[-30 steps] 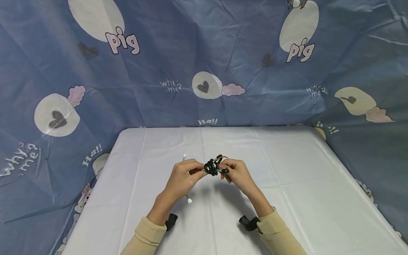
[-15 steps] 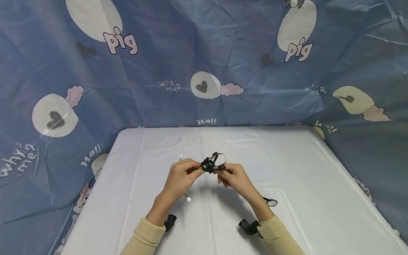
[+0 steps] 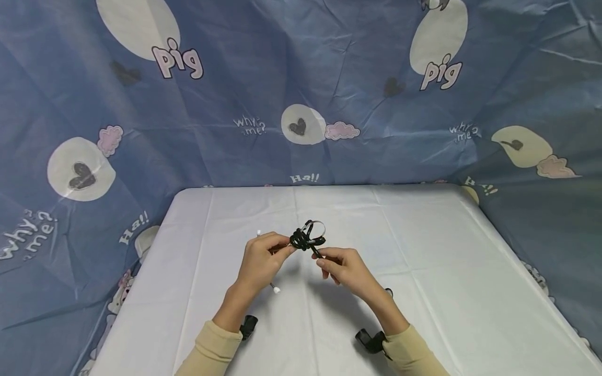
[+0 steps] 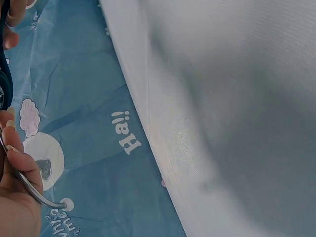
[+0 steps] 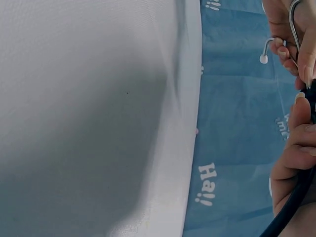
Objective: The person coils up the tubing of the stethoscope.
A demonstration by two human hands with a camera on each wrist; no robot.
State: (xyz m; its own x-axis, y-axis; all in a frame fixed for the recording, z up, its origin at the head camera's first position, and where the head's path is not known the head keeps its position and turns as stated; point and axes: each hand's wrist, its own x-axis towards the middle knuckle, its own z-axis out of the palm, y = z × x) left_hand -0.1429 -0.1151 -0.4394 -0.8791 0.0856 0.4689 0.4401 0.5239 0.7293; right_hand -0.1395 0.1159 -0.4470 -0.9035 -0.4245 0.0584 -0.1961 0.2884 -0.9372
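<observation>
Beyond the left hand [image 3: 260, 261], we see 1 white ear tip [image 3: 258, 232] showing past its knuckles; the matching ear tip [image 3: 276, 290] sits on its near side; both belong to a stethoscope [image 3: 303, 240] held aloft between the 2 hands, over the white-covered table [image 3: 451, 250]. The left wrist view shows a bent metal tube [image 4: 34, 191] lying against the left fingers; we judge that this keeps the stiff end clear of the work. Left thumb and fingers pinch the stethoscope at the left side of a tight coil of black tubing [image 3: 296, 237], probably so that the coil stays steady; a thin, shiny loop [image 3: 323, 224] stands out above it, between the hands. At the coil's right, the right hand [image 3: 347, 267] pinches a short stretch of tubing between thumb and fingers, seemingly to guide it against the left grip; the right wrist view shows tubing running down past the palm. Beside the right forearm [image 3: 383, 300], we make out 1 dark, round piece [image 3: 389, 292], mostly hidden; we cannot tell whether it touches the table.
</observation>
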